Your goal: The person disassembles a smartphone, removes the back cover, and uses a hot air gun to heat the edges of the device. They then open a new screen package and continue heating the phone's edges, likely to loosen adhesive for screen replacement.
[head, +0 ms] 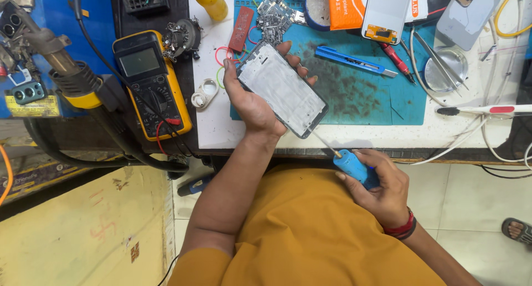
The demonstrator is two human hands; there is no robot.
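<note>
Steady the frame before you turn the screwdriver

Right now your left hand [250, 100] cradles the phone frame [281, 88] from below, fingers [302, 71] wrapped over its far long side and thumb along the near one, so they are clamped on it. The frame is lifted and tilted over the front edge of the surface [213, 128], above the near left corner of the teal mat [366, 98]. Your right hand [382, 189] is closed around the blue handle of the screwdriver [350, 165], fingers curled tight on it, and the thin shaft runs up to the frame's lower corner, where the tip touches or nearly touches; the exact seat is too small to tell.

To do this well, I would judge the following matters most:

- Keep the shaft in line with the screw, not slanted, so the tip does not slip out and scar the frame.
- Press lightly and let the left hand take the counter-force; the grip looks firm enough.
- Lowering the frame's far end onto the mat would likely steady it more than holding it in the air.
- Work over the mat if you can: a loosened screw here could drop past the front edge to the floor.

The multimeter [151, 81] and its leads lie well left, out of your way.
</note>
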